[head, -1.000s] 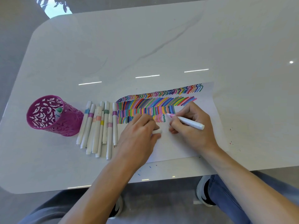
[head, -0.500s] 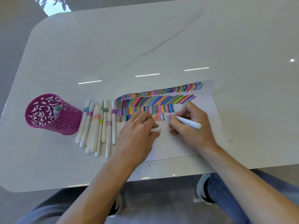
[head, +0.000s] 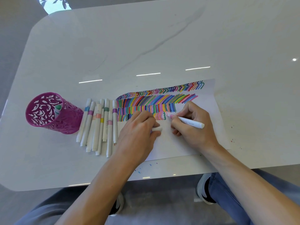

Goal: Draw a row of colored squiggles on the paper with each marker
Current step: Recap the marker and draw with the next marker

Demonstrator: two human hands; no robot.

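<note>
Hands: we note the right hand gripping a white marker, its pink tip down on the paper just right of a green squiggle in the lowest coloured row. The left hand rests on the paper's left part, fingers curled round a white cap. Capped markers lie side by side just off the paper's left edge, and a pink cutwork cup sits further left on the tabletop.

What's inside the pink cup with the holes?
One marker with a green end stands inside the pink cup, leaning on its wall. The marker's lower part is hidden deep in the cup, so I cannot tell whether anything small lies at the bottom.
</note>
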